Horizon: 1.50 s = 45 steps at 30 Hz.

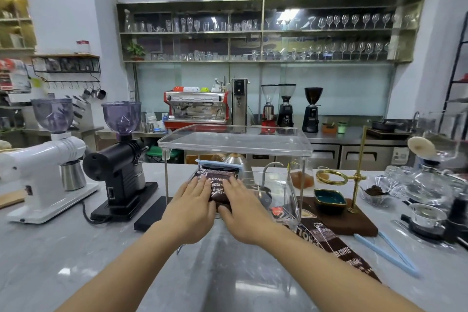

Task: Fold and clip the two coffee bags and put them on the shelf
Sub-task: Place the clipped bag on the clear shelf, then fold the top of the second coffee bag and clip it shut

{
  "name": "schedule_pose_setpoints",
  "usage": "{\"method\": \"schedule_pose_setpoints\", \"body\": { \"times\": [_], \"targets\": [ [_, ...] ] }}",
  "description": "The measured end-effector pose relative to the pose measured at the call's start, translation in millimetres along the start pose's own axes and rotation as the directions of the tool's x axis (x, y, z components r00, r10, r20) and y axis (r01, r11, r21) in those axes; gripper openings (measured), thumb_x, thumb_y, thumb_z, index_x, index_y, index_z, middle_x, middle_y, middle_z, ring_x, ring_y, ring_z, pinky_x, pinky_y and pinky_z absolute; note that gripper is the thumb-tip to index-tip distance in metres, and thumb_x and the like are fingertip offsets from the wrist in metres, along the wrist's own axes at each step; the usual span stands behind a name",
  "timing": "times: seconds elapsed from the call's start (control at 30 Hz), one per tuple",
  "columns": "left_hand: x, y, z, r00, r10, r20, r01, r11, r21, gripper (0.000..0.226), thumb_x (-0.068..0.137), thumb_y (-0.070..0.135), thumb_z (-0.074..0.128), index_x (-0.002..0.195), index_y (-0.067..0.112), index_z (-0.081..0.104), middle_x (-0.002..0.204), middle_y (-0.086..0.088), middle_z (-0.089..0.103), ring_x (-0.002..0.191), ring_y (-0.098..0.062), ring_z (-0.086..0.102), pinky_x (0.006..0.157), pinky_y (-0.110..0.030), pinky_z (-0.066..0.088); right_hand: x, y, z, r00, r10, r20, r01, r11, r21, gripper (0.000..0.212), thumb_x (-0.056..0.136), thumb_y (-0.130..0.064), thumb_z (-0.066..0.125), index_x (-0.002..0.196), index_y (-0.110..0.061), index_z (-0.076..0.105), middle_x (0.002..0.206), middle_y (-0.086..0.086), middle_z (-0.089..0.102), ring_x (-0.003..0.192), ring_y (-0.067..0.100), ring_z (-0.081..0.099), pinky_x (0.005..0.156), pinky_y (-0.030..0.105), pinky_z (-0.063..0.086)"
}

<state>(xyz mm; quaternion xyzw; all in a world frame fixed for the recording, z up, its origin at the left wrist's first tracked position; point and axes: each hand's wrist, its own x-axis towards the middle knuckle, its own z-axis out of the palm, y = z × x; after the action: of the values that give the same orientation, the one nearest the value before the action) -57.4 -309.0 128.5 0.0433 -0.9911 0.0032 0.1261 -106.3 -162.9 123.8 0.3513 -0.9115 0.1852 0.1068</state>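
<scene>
- My left hand and right hand lie flat, fingers spread, pressing the clipped coffee bag on the lower level of the clear shelf
- Its label reads "BAKED COFFEE" and "WEIGHT"
- The 2nd coffee bag lies unclipped on the counter to my right, beside the open blue clip
- Counter in front stays bare

- Both hands reach forward over a grey marble counter into a clear acrylic shelf.
- The left hand and right hand lie flat, fingers spread, on a dark brown coffee bag — it lies on the shelf's lower level.
- A pale blue clip runs across the bag's far end, apparently over a fold.
- A second coffee bag lies flat on the counter to the right, outside the shelf — beside it a loose blue clip, its two arms spread.
- A black grinder stands left of the shelf.
</scene>
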Motion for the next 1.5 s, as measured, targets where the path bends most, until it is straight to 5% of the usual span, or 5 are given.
{"method": "schedule_pose_setpoints", "body": {
  "times": [0.2, 0.4, 0.6, 0.83, 1.5],
  "targets": [
    [-8, 10, 8, 0.972, 0.013, -0.234, -0.053, 0.985, -0.166, 0.072, 0.101, 0.048, 0.015, 0.158, 0.005, 0.022, 0.169, -0.012, 0.015, 0.157, -0.023, 0.01, 0.127, -0.039, 0.01, -44, 5, -18, 0.968, -0.126, -0.219, 0.168, 0.968, 0.186, 0.036, 0.091, -0.021, 0.052, 0.126, -0.014, 0.056, 0.125, 0.001, 0.056, 0.114, 0.018, 0.053, 0.099, 0.038, 0.045],
    [-50, 79, -2, 0.701, 0.162, -0.694, -0.501, 0.805, -0.319, 0.03, 0.093, 0.02, 0.049, 0.102, 0.004, 0.073, 0.104, -0.007, 0.074, 0.096, -0.021, 0.069, 0.085, -0.031, 0.056, -100, 31, -63, 0.842, -0.312, -0.44, 0.419, 0.892, 0.171, 0.018, 0.088, -0.005, 0.058, 0.101, -0.008, 0.07, 0.094, 0.002, 0.07, 0.09, 0.014, 0.063, 0.081, 0.028, 0.051],
    [-72, 176, 40, 0.69, 0.187, -0.699, -0.647, 0.594, -0.479, 0.017, 0.09, 0.011, 0.057, 0.097, 0.008, 0.072, 0.095, -0.003, 0.074, 0.088, -0.018, 0.068, 0.078, -0.03, 0.055, -158, 95, -93, 0.697, 0.016, -0.717, 0.314, 0.892, 0.326, 0.012, 0.084, -0.002, 0.061, 0.085, -0.009, 0.071, 0.072, 0.0, 0.069, 0.064, 0.013, 0.064, 0.055, 0.025, 0.051],
    [-65, 235, 101, 0.751, 0.073, -0.656, -0.591, 0.517, -0.619, 0.017, 0.086, 0.014, 0.06, 0.098, 0.017, 0.073, 0.101, 0.007, 0.072, 0.099, -0.004, 0.065, 0.084, -0.028, 0.053, -181, 178, -63, 0.644, 0.485, -0.592, 0.002, 0.773, 0.635, 0.025, 0.087, 0.004, 0.062, 0.081, -0.018, 0.07, 0.075, -0.007, 0.071, 0.065, 0.013, 0.067, 0.064, 0.036, 0.057],
    [-49, 239, 137, 0.99, -0.066, -0.127, -0.095, 0.365, -0.926, 0.081, 0.088, 0.039, 0.054, 0.159, 0.017, 0.02, 0.165, 0.004, 0.025, 0.152, -0.007, 0.021, 0.125, -0.04, 0.02, -162, 231, 4, 0.841, 0.523, 0.136, -0.273, 0.194, 0.942, 0.028, 0.092, -0.012, 0.059, 0.118, -0.007, 0.066, 0.116, 0.014, 0.071, 0.108, 0.03, 0.068, 0.093, 0.04, 0.053]
  ]
}}
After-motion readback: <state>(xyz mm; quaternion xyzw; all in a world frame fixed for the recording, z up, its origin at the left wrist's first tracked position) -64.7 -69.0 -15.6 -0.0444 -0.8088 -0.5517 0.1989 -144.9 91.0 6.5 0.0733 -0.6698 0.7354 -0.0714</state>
